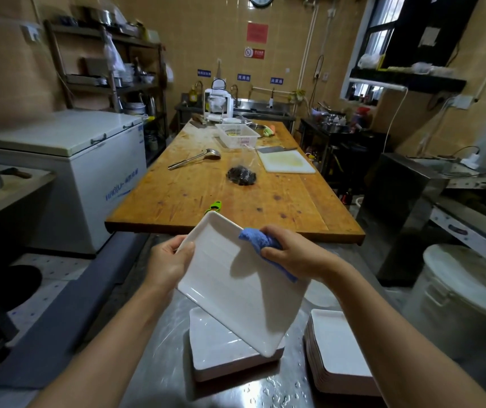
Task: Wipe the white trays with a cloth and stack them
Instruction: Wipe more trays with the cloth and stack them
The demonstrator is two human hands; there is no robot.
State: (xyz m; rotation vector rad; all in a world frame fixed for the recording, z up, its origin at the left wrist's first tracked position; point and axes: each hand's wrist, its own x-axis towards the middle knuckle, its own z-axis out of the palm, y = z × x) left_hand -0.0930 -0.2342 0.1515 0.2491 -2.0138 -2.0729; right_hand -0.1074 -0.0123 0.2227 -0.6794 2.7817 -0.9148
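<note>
While the left hand [171,262] grips the tilted tray [236,287] by its left rim, the right hand [292,251] clutches a bunched blue cloth [258,240] against the tray's upper right edge: the wiping step, I judge. The tray hangs over a stack [221,348] on the wet steel counter [159,363], with a second stack [339,351] to its right. Next, probably, sweep the cloth across the tray, then lay it flat on a stack. Far off on the wooden table [177,195], a basket [237,135] holds something yellowish.

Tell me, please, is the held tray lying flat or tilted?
Tilted: the white tray slopes, far edge raised, near corner low over the stack.
</note>
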